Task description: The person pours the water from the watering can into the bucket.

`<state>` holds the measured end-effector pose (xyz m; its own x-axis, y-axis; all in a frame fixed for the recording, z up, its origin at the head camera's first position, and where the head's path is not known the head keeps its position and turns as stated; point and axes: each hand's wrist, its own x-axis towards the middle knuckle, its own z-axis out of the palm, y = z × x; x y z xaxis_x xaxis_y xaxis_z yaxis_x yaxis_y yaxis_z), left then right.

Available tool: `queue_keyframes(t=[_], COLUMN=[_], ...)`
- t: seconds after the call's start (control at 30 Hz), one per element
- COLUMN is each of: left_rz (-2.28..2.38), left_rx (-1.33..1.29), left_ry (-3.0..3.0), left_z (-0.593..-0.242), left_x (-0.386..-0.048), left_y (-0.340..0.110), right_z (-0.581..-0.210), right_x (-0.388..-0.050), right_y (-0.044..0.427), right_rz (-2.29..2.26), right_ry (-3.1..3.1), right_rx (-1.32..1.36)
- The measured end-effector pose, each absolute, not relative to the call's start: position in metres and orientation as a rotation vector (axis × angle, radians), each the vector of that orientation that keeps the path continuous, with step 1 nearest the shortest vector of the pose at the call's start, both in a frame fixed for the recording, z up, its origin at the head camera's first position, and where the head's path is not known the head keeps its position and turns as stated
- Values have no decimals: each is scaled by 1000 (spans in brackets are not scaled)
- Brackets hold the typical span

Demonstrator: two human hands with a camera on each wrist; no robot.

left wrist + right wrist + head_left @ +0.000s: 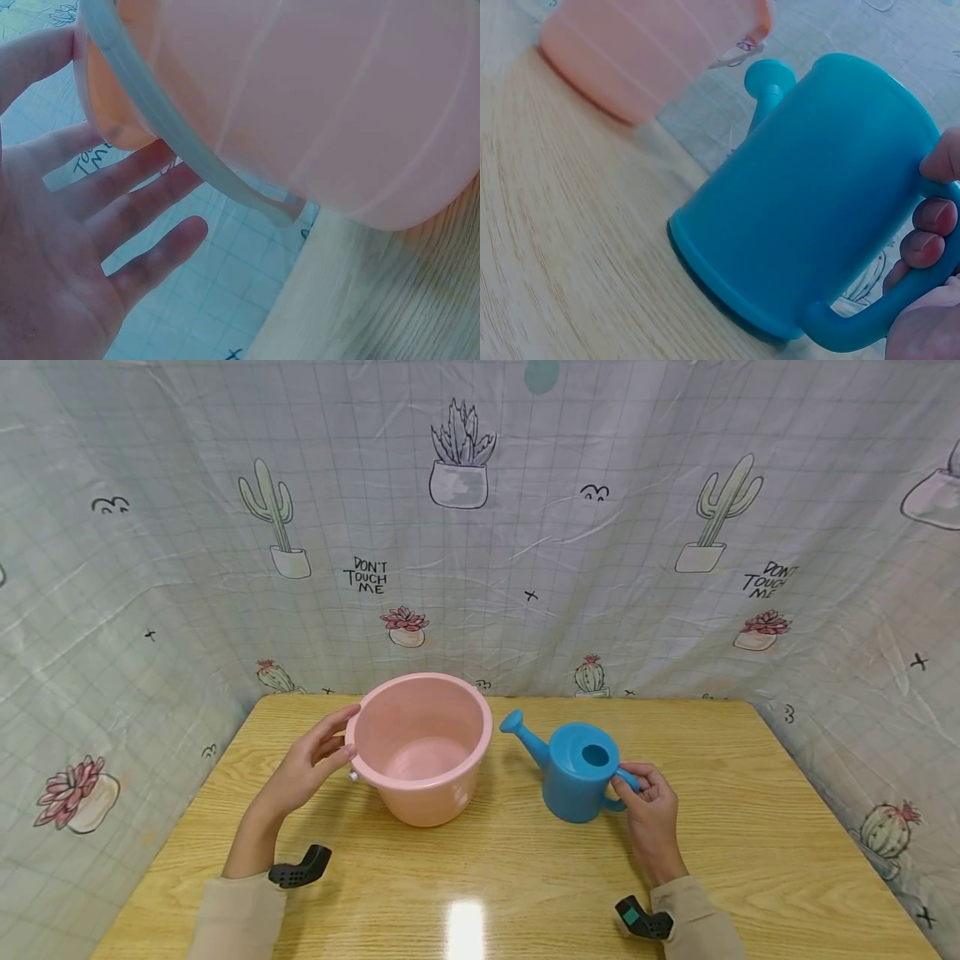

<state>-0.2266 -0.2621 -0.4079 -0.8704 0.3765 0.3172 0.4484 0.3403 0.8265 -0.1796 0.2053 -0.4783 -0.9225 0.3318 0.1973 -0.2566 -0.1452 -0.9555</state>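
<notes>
A pink bucket (427, 802) stands upright on the table, and a blue watering can (573, 789) is to its right with the spout toward the bucket. My left hand (300, 768) touches the bucket's left rim, its fingers fairly straight. In the left wrist view the fingers of that hand (82, 217) spread beside the bucket (300, 97) and its pale handle (161, 112). My right hand (654, 814) grips the can's handle; the right wrist view shows the fingers (922, 247) curled round it, beside the blue body (802, 195). The can's base is at the tabletop.
The wooden table (547, 893) reaches back to a hanging cloth (525, 543) printed with cacti, which also covers both sides. Black devices (300, 867) are strapped at both wrists. Light reflects off the table's front part.
</notes>
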Motion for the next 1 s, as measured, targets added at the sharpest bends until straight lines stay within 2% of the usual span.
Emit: queue_keyframes(t=[1.0], left_rz=[-1575], left_rx=[-755], left_ry=[-2523], left_z=[-410], left_x=[-228], left_y=[-261], right_z=[-458], right_x=[-174], right_y=[204], right_rz=[2116], right_ry=[-1682], right_rx=[25])
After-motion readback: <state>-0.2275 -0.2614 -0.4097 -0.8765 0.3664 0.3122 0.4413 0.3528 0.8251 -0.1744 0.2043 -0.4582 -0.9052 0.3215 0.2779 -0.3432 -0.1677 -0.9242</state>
